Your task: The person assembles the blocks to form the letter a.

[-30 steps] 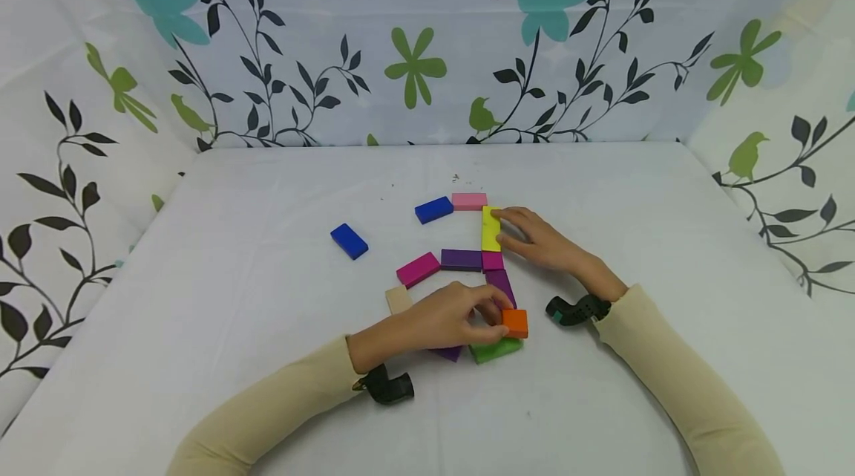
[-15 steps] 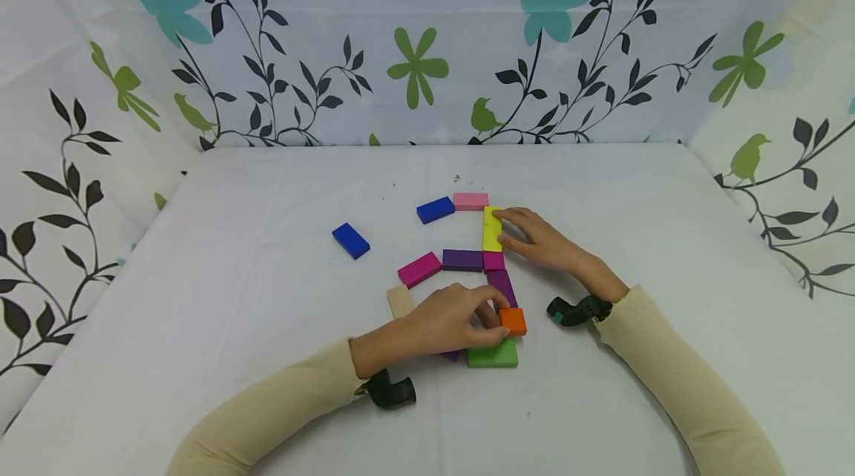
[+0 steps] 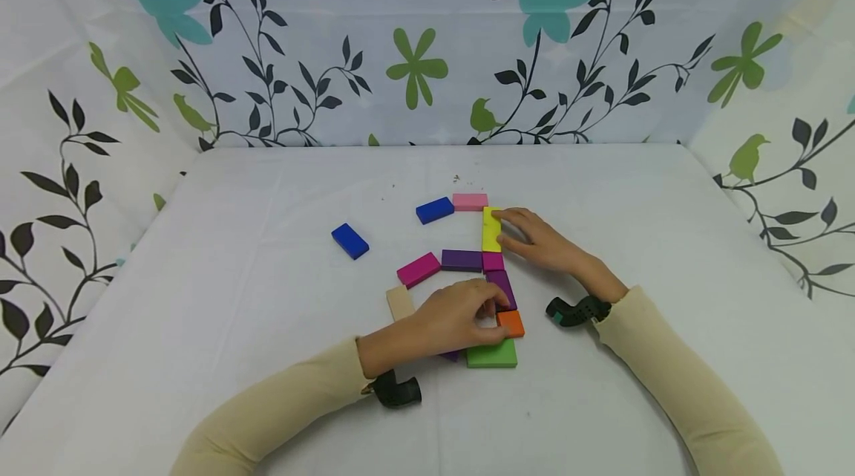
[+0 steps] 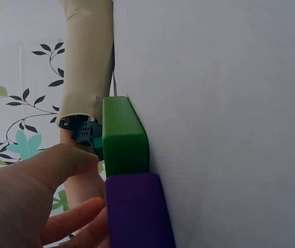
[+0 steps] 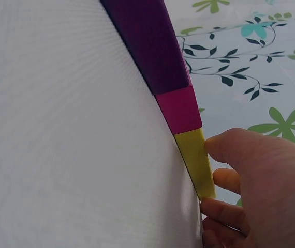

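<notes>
My left hand [image 3: 454,320] reaches in from the left, curled around a small orange block [image 3: 511,324] lying flat. Its thumb is at the block's near corner and its index finger at the far edge, over the end of a purple block [image 3: 501,289]. A green block [image 3: 492,354] sits just nearer than the orange one; in the left wrist view the green block [image 4: 127,139] hides it. My right hand [image 3: 544,242] rests its fingertips along the right side of a yellow block [image 3: 491,229]. Between yellow and purple lies a short magenta block [image 3: 493,261].
More blocks continue the outline: pink [image 3: 470,202], blue [image 3: 435,210], dark purple [image 3: 462,261], magenta [image 3: 418,269] and beige [image 3: 400,303]. Another purple block [image 3: 450,356] is partly under the left hand. A separate blue block [image 3: 350,241] lies left on the white table [image 3: 267,253].
The left hand has lowered the orange block into the gap between purple and green, and its index finger has uncurled slightly off it. The green block has straightened. The right hand has stayed.
</notes>
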The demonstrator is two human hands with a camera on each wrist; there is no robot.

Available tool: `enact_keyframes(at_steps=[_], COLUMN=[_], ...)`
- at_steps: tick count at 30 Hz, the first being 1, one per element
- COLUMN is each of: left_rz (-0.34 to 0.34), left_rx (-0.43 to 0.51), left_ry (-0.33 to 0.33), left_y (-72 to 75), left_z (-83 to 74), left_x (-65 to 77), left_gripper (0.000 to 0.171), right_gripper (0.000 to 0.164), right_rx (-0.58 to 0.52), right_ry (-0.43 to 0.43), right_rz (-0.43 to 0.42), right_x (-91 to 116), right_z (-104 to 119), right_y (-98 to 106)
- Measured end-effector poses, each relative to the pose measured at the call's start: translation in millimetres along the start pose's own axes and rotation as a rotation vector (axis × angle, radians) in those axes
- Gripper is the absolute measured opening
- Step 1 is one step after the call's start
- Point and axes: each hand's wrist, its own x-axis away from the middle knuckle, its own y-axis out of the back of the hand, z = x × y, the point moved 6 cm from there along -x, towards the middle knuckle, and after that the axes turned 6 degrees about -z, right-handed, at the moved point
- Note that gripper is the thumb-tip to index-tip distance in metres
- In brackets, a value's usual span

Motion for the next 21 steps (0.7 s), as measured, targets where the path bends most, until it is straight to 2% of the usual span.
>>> enact_keyframes(at_steps=[4,13,18,21], left_rz=[-0.023,-0.016,-0.036,-0.037], left_rx=[-0.034,-0.039,-0.031,-0.049], left_ry=[0.003,0.007,0.014,-0.01], left_y=[2.1,3.8,6.6,9.0], left_z=[1.9,2.3,4.5,3.3], left_x=[0.3,-0.5,6.6,13.4], left_gripper=[0.033,0.033,0.028,0.026], right_gripper=[0.056,0.055,0.056,0.056], right_rx=[0.005,0.005,0.001,0.003], right_ry=[-0.007,-0.006,-0.006,-0.001], right_rz=[0.002,-0.002,0.003,0.001], right_x=[0.4,0.7,0.4,-0.1], right_z=[1.1,2.8,2.4,1.7], right_y=[0.1,0.5,-0.5,-0.4])
